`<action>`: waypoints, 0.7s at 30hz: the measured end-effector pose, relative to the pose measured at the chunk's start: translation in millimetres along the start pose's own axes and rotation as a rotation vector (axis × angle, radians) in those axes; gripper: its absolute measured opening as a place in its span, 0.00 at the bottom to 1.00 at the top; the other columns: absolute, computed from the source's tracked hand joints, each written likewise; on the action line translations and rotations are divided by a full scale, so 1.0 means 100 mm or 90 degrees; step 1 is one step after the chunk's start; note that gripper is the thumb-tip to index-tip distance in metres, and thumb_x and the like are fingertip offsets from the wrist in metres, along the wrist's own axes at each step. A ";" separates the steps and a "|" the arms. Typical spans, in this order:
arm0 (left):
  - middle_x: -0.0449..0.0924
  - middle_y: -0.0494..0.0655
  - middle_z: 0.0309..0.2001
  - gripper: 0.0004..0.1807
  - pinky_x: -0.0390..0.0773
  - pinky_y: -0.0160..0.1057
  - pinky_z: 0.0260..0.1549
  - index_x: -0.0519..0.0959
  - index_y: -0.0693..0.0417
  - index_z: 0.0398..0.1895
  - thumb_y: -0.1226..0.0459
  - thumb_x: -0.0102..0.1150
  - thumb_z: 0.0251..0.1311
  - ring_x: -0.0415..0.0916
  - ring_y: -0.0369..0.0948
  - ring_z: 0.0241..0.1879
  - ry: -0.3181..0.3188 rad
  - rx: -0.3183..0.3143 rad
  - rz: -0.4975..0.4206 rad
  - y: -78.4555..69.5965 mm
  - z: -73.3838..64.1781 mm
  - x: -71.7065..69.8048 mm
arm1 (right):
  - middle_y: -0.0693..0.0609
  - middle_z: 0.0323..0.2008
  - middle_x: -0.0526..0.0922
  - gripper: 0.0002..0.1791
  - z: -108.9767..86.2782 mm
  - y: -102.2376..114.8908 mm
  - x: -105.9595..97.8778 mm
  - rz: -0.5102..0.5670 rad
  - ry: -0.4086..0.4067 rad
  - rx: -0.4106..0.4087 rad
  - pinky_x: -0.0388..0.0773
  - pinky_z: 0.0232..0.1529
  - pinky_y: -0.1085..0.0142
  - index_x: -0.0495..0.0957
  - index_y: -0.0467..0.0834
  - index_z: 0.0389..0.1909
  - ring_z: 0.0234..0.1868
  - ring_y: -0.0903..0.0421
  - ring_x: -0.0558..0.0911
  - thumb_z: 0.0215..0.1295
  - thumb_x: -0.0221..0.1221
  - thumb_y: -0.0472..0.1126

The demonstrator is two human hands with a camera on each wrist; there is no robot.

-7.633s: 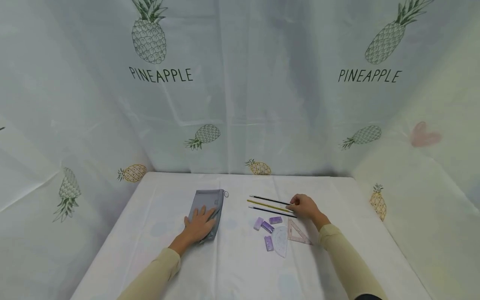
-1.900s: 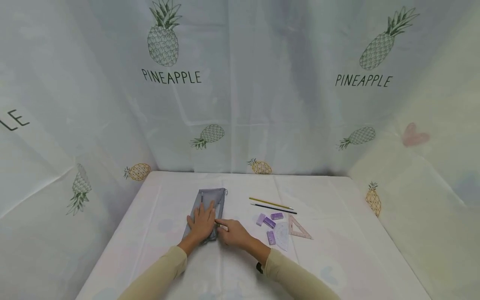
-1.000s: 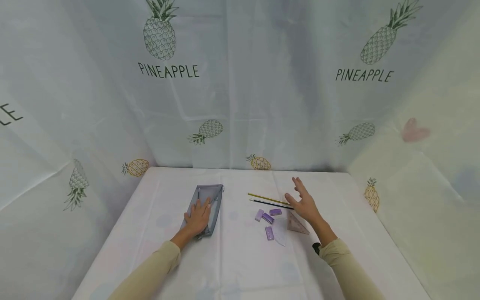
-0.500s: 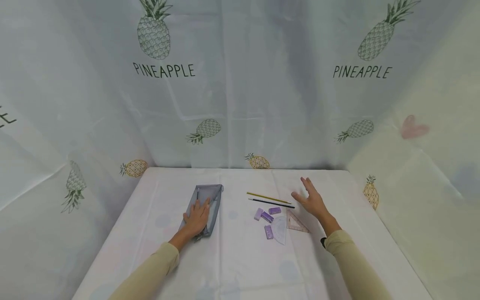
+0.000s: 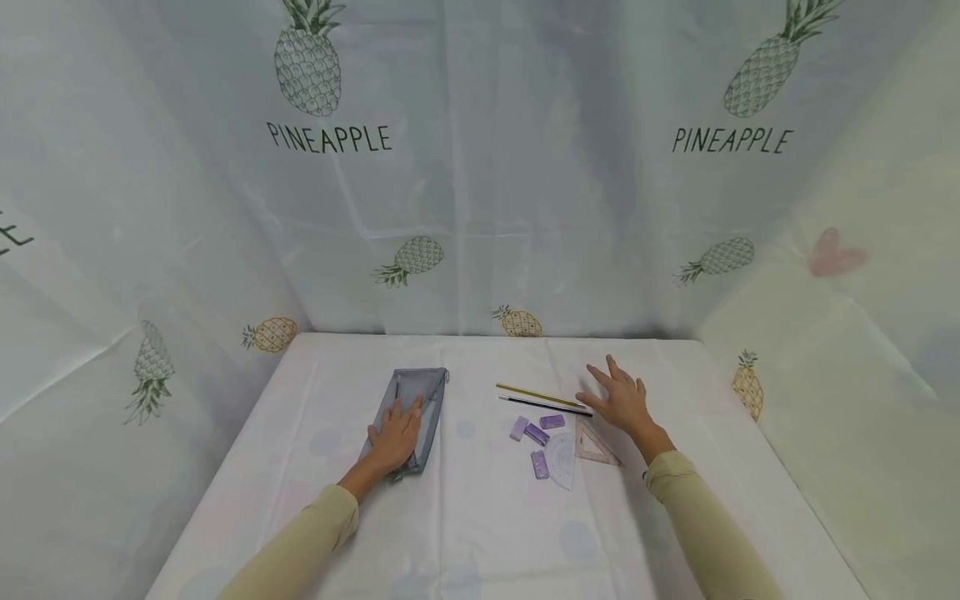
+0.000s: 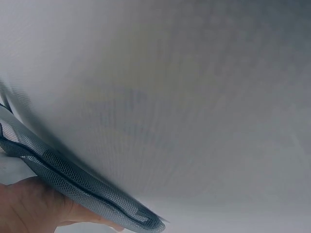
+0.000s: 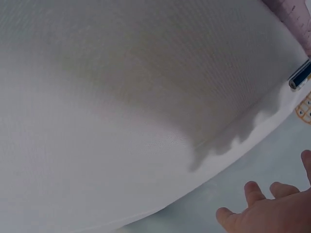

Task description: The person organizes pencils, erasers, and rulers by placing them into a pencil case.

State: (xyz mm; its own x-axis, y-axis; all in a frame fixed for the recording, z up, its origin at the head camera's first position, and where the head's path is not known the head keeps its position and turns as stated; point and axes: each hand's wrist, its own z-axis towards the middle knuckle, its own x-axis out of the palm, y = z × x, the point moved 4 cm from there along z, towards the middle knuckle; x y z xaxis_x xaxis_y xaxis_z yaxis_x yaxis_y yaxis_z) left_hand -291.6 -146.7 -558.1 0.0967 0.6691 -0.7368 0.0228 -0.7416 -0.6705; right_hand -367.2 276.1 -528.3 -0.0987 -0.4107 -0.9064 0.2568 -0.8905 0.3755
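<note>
A grey mesh zip pouch point(image 5: 417, 382) lies at the left of the table, with a slim dark pencil point(image 5: 397, 387) showing through it. My left hand point(image 5: 393, 439) rests on the pouch, fingers spread. In the left wrist view that hand point(image 6: 31, 206) is beside the pouch's mesh edge point(image 6: 73, 174). Fingers spread and holding nothing, my right hand point(image 5: 622, 404) hovers by the right ends of a yellow pencil point(image 5: 534, 394) and a black pencil point(image 5: 543, 406). The right wrist view has the hand point(image 7: 269, 208) apart from a dark pencil end point(image 7: 300, 76).
Several small purple blocks like erasers point(image 5: 540, 465) lie mid-table below the pencils. Beside them are a clear protractor point(image 5: 560, 462) and a pinkish set square point(image 5: 594, 450). A white cloth point(image 5: 487, 533) covers the table; a pineapple-print curtain point(image 5: 510, 208) hangs behind.
One dark pencil has gone from the table; a pencil now shows inside the pouch. My right hand went from the pouch back to the remaining pencils, lately shifting slightly left. The left hand stayed.
</note>
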 end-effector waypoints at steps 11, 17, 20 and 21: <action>0.42 0.74 0.76 0.30 0.31 0.80 0.62 0.57 0.50 0.77 0.49 0.24 0.79 0.36 0.73 0.74 -0.006 0.013 0.033 -0.02 -0.01 0.02 | 0.32 0.69 0.67 0.22 0.06 0.01 0.19 -0.032 0.063 -0.051 0.70 0.58 0.33 0.85 0.42 0.51 0.63 0.30 0.73 0.62 0.66 0.51; 0.44 0.74 0.75 0.31 0.32 0.80 0.62 0.58 0.50 0.77 0.48 0.25 0.78 0.38 0.73 0.74 -0.024 0.025 0.051 -0.02 -0.02 0.03 | 0.34 0.61 0.77 0.11 0.09 0.07 0.29 -0.050 0.062 -0.115 0.76 0.57 0.41 0.88 0.41 0.42 0.58 0.35 0.80 0.63 0.66 0.43; 0.44 0.73 0.76 0.31 0.32 0.80 0.63 0.58 0.50 0.77 0.48 0.24 0.78 0.37 0.73 0.74 -0.023 0.024 0.053 -0.01 -0.03 0.03 | 0.37 0.61 0.79 0.10 0.10 0.07 0.31 -0.056 0.051 -0.111 0.75 0.58 0.42 0.89 0.42 0.41 0.58 0.36 0.80 0.63 0.66 0.42; 0.43 0.73 0.76 0.31 0.32 0.79 0.63 0.58 0.49 0.77 0.48 0.24 0.78 0.37 0.73 0.74 -0.020 0.024 0.053 -0.01 -0.03 0.03 | 0.37 0.61 0.79 0.10 0.10 0.07 0.31 -0.058 0.051 -0.106 0.75 0.58 0.41 0.89 0.42 0.41 0.58 0.36 0.80 0.63 0.66 0.42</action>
State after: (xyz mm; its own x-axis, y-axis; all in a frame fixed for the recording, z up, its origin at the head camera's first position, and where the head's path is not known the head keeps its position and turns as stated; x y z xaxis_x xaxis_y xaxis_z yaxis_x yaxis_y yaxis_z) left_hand -288.3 -144.2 -559.5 0.0656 0.6066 -0.7923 -0.0218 -0.7929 -0.6089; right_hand -378.6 255.4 -551.8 -0.0542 -0.3078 -0.9499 0.4063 -0.8758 0.2606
